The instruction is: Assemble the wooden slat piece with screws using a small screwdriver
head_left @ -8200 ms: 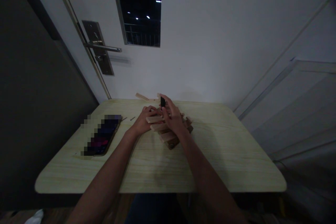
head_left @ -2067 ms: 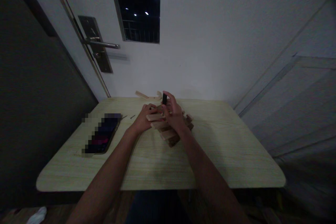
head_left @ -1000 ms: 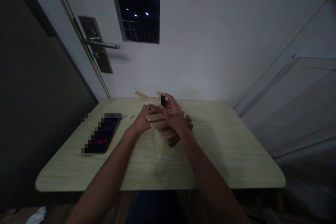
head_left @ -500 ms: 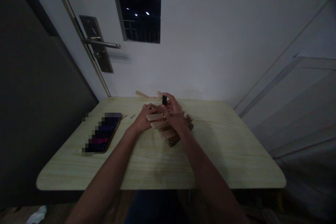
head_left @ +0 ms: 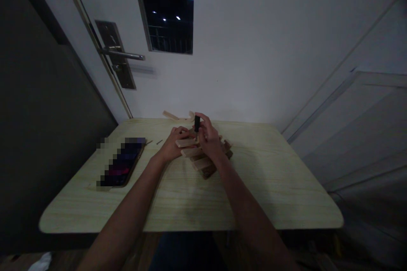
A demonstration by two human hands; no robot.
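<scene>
A small slatted wooden piece point(head_left: 203, 163) made of several pale strips rests tilted on the table, partly covered by my hands. My left hand point(head_left: 174, 143) is closed on its far left side, fingers curled over the wood. In my right hand point(head_left: 208, 137) is a short screwdriver with a black handle point(head_left: 197, 123), held upright between thumb and fingers. Its metal shaft points down onto one of the slats; the tip's exact contact is too small to make out.
Left of my arms lies a phone point(head_left: 125, 163) with its screen lit, partly pixelated. Beside it is a screw point(head_left: 159, 142). Loose wooden pieces point(head_left: 171, 115) lie at the table's back edge. Behind stands a white door with a metal handle point(head_left: 125, 55).
The fingers of my right hand have shifted around the screwdriver, and more of its handle and shaft shows. My left hand keeps its place on the wood. The whole view has moved slightly.
</scene>
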